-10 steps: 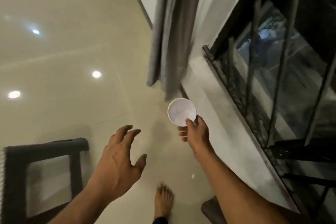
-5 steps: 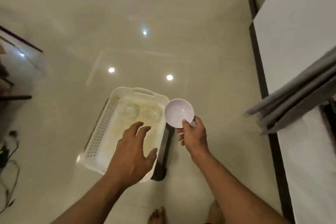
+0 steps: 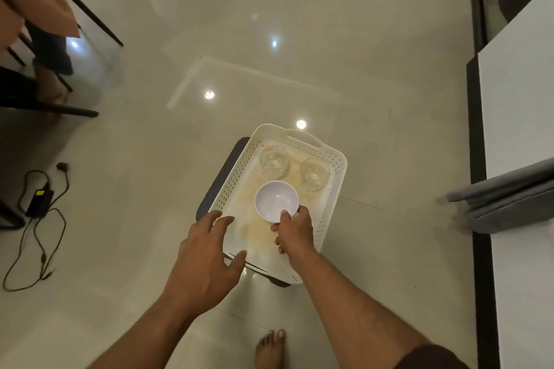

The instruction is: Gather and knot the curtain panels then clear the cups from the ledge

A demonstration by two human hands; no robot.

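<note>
Head view: right hand (image 3: 295, 229) pinches a white cup (image 3: 276, 201) over the tray (image 3: 335, 186), left hand (image 3: 207, 260) spread; next, lower it beside the glasses (image 3: 274, 162).

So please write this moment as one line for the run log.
right hand: holds white cup over tray | left hand: open, empty

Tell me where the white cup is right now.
In the head view the white cup is centre frame, pinched by the right hand over the white perforated tray, just in front of the two clear glasses.
</note>
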